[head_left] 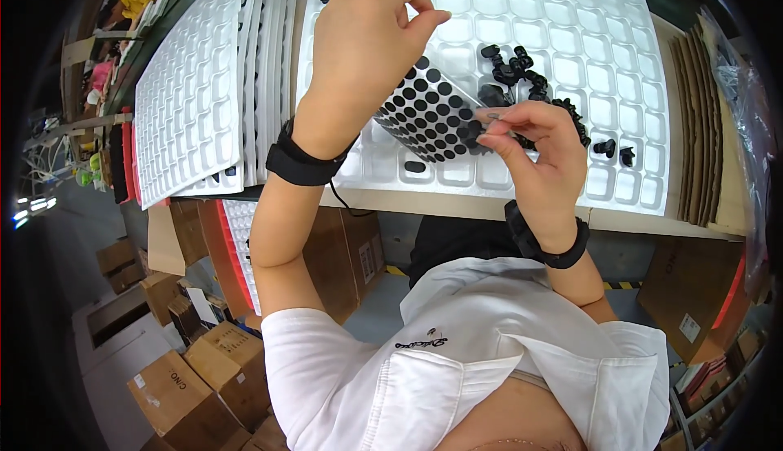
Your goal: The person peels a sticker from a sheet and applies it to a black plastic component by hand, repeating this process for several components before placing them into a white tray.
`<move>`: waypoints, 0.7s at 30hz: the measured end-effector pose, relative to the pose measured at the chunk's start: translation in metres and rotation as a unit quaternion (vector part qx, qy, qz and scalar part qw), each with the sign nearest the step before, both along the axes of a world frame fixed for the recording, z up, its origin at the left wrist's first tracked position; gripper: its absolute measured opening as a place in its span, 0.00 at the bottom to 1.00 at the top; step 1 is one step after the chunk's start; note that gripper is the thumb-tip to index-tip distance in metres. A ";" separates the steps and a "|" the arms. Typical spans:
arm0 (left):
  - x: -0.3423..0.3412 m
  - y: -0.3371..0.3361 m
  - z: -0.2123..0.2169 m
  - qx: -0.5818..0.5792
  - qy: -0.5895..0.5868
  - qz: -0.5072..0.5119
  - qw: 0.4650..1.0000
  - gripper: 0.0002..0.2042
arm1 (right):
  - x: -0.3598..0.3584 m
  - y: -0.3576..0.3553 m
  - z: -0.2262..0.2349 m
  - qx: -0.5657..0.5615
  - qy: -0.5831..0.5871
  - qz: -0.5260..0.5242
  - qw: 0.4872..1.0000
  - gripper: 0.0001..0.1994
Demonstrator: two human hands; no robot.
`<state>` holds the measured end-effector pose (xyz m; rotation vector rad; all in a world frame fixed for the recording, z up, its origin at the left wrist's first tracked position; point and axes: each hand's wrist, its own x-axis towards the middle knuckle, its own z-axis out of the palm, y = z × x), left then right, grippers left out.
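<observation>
Dot sheet (428, 112) held over white tray (571, 35).
L hand (367, 51) pinches sheet top, keeping it taut; R hand (530, 145) fingers closed on tweezers (492, 115) at a dot.

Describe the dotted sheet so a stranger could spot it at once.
Start at the big white tray of moulded pockets on the bench. Just above its near edge, the left hand and right hand hold a sheet between them. It alone is flat and covered in rows of black round dots.

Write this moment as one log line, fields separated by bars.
left hand: holds sheet of black round stickers | right hand: fingers pinch at sheet edge | below: white compartment tray, loose black parts
</observation>
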<state>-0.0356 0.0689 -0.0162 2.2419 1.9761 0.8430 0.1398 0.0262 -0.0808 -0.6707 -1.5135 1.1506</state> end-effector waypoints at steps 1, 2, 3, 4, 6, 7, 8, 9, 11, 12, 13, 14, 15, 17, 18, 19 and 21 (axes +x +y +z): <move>-0.004 0.006 -0.002 0.002 0.000 -0.001 1.000 0.07 | -0.002 0.002 0.002 -0.033 0.028 0.009 0.999 0.14; -0.011 0.011 -0.008 0.017 0.000 -0.012 1.000 0.08 | -0.003 0.003 0.002 -0.067 0.056 0.020 0.996 0.14; -0.018 0.018 -0.014 0.032 0.000 -0.024 0.999 0.08 | -0.001 0.007 0.001 -0.066 0.056 0.020 0.996 0.14; -0.025 0.028 -0.015 0.049 0.000 -0.036 0.998 0.08 | 0.003 0.011 0.003 -0.055 0.068 0.009 0.996 0.14; -0.046 0.058 -0.012 0.006 -0.020 -0.007 1.000 0.08 | 0.011 0.018 0.008 -0.033 0.093 -0.010 0.995 0.14; -0.055 0.072 -0.010 0.038 -0.019 -0.036 0.998 0.07 | 0.014 0.020 0.014 -0.031 0.094 -0.008 0.995 0.14; -0.062 0.086 -0.009 0.070 -0.019 -0.065 0.995 0.07 | 0.019 0.019 0.022 -0.073 0.110 -0.014 0.991 0.15; -0.072 0.101 -0.011 0.000 -0.030 -0.022 0.999 0.08 | 0.022 0.019 0.027 -0.115 0.126 -0.020 0.985 0.16; -0.085 0.133 -0.026 -0.065 -0.042 0.018 0.997 0.10 | 0.032 0.025 0.029 -0.095 0.115 -0.030 0.988 0.16; -0.091 0.146 -0.041 -0.059 -0.008 0.001 0.998 0.10 | 0.036 0.027 0.027 -0.082 0.103 -0.039 0.991 0.16; -0.096 0.158 -0.054 -0.052 0.025 -0.016 0.998 0.11 | 0.040 0.031 0.026 -0.067 0.091 -0.049 0.992 0.17; -0.102 0.170 -0.067 -0.044 0.059 -0.032 0.997 0.11 | 0.042 0.035 0.025 -0.065 0.091 -0.049 0.992 0.17; -0.110 0.181 -0.077 -0.042 0.059 -0.032 0.997 0.11 | 0.044 0.038 0.024 -0.056 0.077 -0.051 0.994 0.17; -0.134 0.196 -0.094 -0.080 0.050 -0.039 0.995 0.10 | 0.048 0.041 0.022 -0.040 0.048 -0.055 0.997 0.19; -0.146 0.198 -0.098 -0.099 0.047 -0.041 0.993 0.10 | 0.048 0.042 0.023 -0.040 0.050 -0.052 0.997 0.19; -0.141 0.201 -0.100 -0.100 0.043 -0.048 0.993 0.10 | 0.049 0.046 0.025 -0.057 0.072 -0.056 0.994 0.18; -0.133 0.201 -0.105 -0.070 0.055 -0.019 0.996 0.12 | 0.052 0.049 0.029 -0.088 0.119 -0.061 0.987 0.17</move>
